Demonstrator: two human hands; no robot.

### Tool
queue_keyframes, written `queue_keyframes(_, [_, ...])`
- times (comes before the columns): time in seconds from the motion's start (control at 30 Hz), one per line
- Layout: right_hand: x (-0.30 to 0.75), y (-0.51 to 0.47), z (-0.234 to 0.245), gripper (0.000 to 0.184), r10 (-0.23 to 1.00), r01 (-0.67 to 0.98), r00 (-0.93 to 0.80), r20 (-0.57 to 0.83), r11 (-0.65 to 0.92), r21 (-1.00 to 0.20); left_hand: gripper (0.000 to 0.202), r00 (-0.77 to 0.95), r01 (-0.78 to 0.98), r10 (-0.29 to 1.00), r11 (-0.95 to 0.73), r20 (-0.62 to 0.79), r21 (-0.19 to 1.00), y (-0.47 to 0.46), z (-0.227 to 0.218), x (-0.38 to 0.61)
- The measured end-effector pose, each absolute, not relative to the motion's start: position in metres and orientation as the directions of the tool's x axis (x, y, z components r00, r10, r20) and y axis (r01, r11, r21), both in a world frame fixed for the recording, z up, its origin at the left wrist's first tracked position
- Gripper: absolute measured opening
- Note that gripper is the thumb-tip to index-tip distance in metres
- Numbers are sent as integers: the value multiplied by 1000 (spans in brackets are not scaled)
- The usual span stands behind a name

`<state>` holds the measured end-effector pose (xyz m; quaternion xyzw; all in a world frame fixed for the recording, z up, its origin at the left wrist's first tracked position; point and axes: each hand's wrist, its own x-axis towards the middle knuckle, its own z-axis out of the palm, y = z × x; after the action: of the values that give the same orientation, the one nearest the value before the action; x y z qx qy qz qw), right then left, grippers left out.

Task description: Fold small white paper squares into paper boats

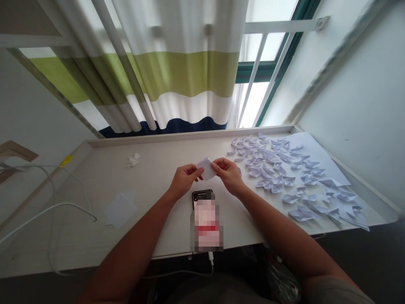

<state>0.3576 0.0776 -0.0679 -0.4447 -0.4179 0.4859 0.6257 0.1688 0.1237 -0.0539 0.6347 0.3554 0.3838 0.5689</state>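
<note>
My left hand (184,178) and my right hand (229,173) meet above the middle of the table, and both pinch a small folded piece of white paper (205,167) between their fingertips. The left hand grips its left edge, the right hand its right edge. The paper is held a little above the tabletop, just beyond a phone (206,219) that lies flat near the front edge.
Several folded white paper boats (278,173) cover the right half of the table (158,169), partly on a large white sheet (316,152). A crumpled paper scrap (133,160) and a flat sheet (120,209) lie left. White cables (63,207) run at the far left.
</note>
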Motion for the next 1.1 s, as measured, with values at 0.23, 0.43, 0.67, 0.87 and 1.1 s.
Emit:
queue_keyframes(0.23, [358,75,-63,46,1000,-262,21,-4,2,-965,33,450,57,880,-196,150,979,126,-59,166])
queue_keyframes(0.43, [357,76,-67,47,998,-198,52,44,53,-979,33,494,102,855,-238,158,966,125,-56,165])
queue_keyframes(0.67, [355,75,-70,50,995,-144,73,62,72,-987,40,508,190,846,-293,161,937,123,-50,163])
queue_keyframes(0.87, [356,72,-66,48,988,-155,102,114,129,-979,44,475,134,872,-208,121,969,121,-53,167])
queue_keyframes(1.1, [353,73,-69,57,984,-128,126,129,145,-981,45,488,111,870,-140,69,984,117,-52,169])
